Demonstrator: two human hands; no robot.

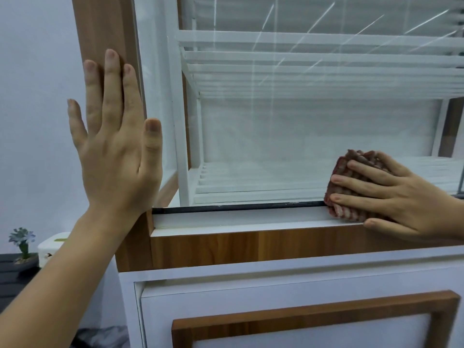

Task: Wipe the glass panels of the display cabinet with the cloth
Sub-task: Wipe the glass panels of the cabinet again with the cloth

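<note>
— Pale wall (32,71) on the far left, is that right? Anything down low there?

— Yes, plain wall. Low in that corner sits a small potted plant (22,241) with bluish flowers, and a white box (51,247) just beside it.

— And the left hand?

— The left hand (114,144) is spread wide, fingers pointing up, palm flat against the brown wooden post (105,28) at the display cabinet's left edge. It holds nothing.

— Moving right, what comes after the post?

— The glass panel (276,136), with streaky reflections across it. White slatted shelves (301,64) show behind it. A dark seal strip (226,207) runs along the bottom of the glass, above a white ledge (238,222) and a wood-grain band.

— Where is the cloth?

— At the lower right of the panel. The cloth (347,169), reddish and ribbed, is bunched up and pressed against the glass, its lower part overlapping the seal and ledge. The right hand (394,194) lies flat over it, fingers extended leftward, thumb resting on the ledge.

— And below?

— A white door front (276,297) with a wooden frame (313,312).
</note>
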